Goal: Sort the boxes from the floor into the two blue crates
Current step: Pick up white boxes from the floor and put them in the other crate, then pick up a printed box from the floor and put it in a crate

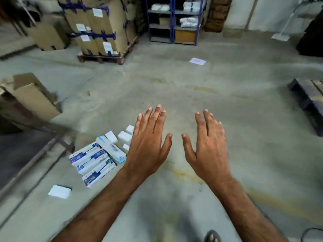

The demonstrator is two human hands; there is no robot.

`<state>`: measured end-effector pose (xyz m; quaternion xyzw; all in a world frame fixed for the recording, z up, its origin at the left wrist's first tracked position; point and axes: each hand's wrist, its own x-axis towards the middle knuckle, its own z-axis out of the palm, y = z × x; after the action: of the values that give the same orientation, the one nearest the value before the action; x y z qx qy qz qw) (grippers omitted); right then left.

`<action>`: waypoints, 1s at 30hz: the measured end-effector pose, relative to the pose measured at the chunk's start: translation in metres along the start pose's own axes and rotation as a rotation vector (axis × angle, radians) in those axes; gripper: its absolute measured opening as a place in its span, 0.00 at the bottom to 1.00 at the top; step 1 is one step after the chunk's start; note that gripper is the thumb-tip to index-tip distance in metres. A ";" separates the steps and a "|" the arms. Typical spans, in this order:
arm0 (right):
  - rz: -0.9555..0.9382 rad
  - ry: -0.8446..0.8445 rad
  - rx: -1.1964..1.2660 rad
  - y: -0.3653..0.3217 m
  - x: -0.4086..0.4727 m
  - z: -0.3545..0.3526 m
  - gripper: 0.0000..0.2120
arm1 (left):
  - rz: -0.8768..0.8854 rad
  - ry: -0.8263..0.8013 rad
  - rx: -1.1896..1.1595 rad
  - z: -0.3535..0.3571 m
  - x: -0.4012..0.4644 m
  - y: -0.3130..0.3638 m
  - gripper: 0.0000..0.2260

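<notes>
L hand: my left hand [148,147] is out in front, palm down, fingers straight and spread, holding nothing.
R hand: my right hand [208,147] is the same, flat and spread, nothing in it. Both hang above the bare floor [218,81], touching no box.
Boxes: the pile of blue-and-white boxes [95,159] lies on the floor just left of my L wrist, w/ small white boxes [122,137] at its far edge, partly hidden by my L hand. One lone white box [60,191] sits apart, nearer me and further left.
Crates: no blue crate in view, so I can't tell where they stand.
Risk, reach: hands point fwd while the pile is off to the left; reaching w/o turning probably means a clumsy grab.
Risk, stack: long boxes overlap at angles; lifting a lower one could slide the rest.
Risk, mix-up: view is blurred and labels unreadable, so a wrong sort is likely if I hurry.
Risk, footing: my foot [212,236] is close by; the lone box could get stepped on or missed.
</notes>
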<state>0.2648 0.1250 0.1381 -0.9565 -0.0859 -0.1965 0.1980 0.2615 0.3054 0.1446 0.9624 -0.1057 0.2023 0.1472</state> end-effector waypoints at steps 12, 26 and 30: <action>-0.365 -0.232 0.157 -0.146 0.065 0.149 0.30 | -0.462 -0.021 0.110 -0.017 -0.068 -0.187 0.28; -0.630 -0.600 0.262 -0.275 0.153 0.310 0.33 | -0.819 -0.149 0.215 -0.010 -0.070 -0.335 0.30; -0.675 -0.671 0.223 -0.297 0.159 0.353 0.33 | -0.873 -0.186 0.168 0.006 -0.083 -0.367 0.31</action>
<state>0.4580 0.5534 0.0080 -0.8587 -0.4710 0.0799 0.1857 0.2858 0.6585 0.0161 0.9397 0.3138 0.0418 0.1298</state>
